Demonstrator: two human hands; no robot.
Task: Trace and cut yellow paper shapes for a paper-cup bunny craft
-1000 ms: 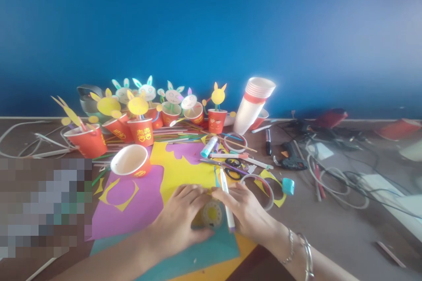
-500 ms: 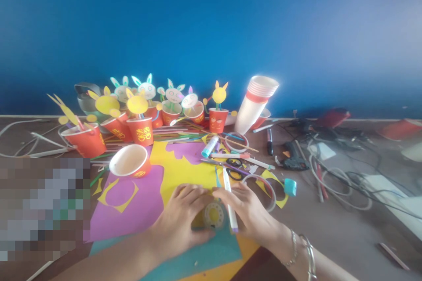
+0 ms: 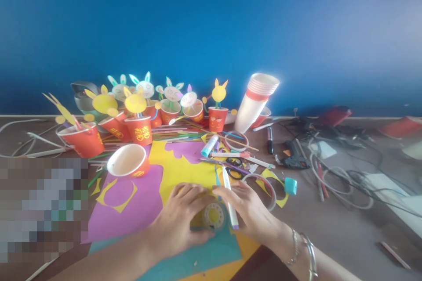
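My left hand curls over the yellow paper, thumb and fingers around a round whitish ring with small holes, perhaps a tape roll. Yellow shows through its middle. In my right hand a white marker with a purple end lies slanted between thumb and fingers. The fingertips of this hand come close to those of my left hand, above the ring. Beneath both hands lies a teal sheet, with purple paper to the left.
Red paper cups with rabbit figures line the back. An upright cup stands nearer, left. A leaning cup stack, scissors, a glue stick, tape roll, glue gun and cables lie to the right.
The view has shifted slightly, so the cups at left appear a little further left. Both hands hold nearly the same pose around the ring and marker.
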